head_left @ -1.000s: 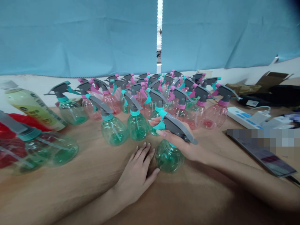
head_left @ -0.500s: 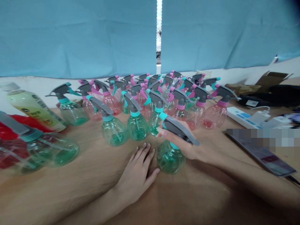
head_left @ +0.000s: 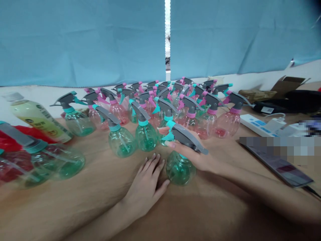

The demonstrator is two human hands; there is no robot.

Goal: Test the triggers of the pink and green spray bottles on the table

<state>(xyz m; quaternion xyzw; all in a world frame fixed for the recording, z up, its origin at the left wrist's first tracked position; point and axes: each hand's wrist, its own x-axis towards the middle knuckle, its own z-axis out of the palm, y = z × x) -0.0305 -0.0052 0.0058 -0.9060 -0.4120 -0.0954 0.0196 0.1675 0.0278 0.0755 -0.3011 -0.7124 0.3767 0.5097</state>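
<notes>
- The right hand is curled closed around a grey-and-teal trigger sprayer, which sits atop a green plastic bottle just below the palm.
- The left hand lies open and flat on the tan tabletop, fingers spread, its thumb just beside that bottle.
- Ahead of both hands stand crowded pink and green spray bottles.
- Left of the left hand lies a drink bottle on a red bag.
- Right of the right hand are a power strip and a blurred phone.
</notes>
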